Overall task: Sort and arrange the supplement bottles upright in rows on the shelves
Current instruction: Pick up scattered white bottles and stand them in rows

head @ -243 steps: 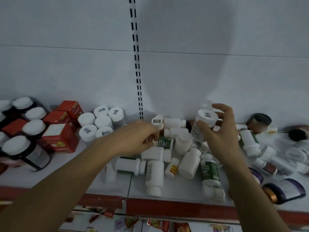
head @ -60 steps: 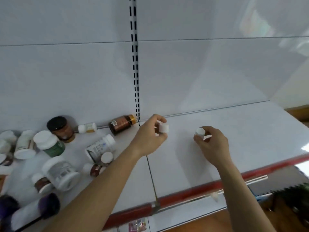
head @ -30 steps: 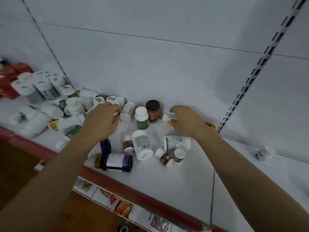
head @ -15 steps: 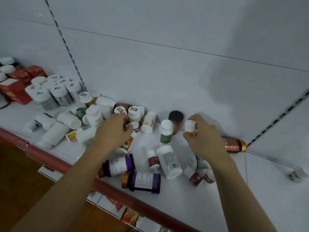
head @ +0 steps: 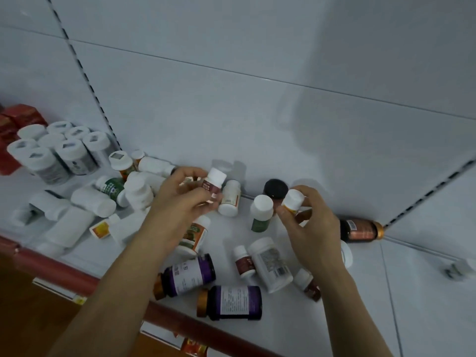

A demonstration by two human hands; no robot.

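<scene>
My left hand point(head: 177, 204) grips a small maroon-labelled bottle with a white cap point(head: 212, 185), lifted above the pile. My right hand point(head: 309, 228) holds a small white-capped bottle with an orange label point(head: 291, 201), also off the shelf. Between the hands a green bottle with a white cap point(head: 261, 213) stands upright, with a black-lidded brown jar point(head: 275, 188) behind it. Many supplement bottles lie on their sides on the white shelf point(head: 360, 305), among them two purple-labelled ones point(head: 189, 275) point(head: 230, 302) near the front edge.
A group of white-capped bottles point(head: 61, 150) stands upright at the left, beside red boxes point(head: 15, 119). A copper-coloured bottle point(head: 360, 230) lies by the back wall on the right. The shelf has a red front lip point(head: 64, 273). A small white bottle point(head: 461, 270) sits at far right.
Both hands have lifted their small bottles up from the pile since half a second ago. The view has shifted slightly to the right.
</scene>
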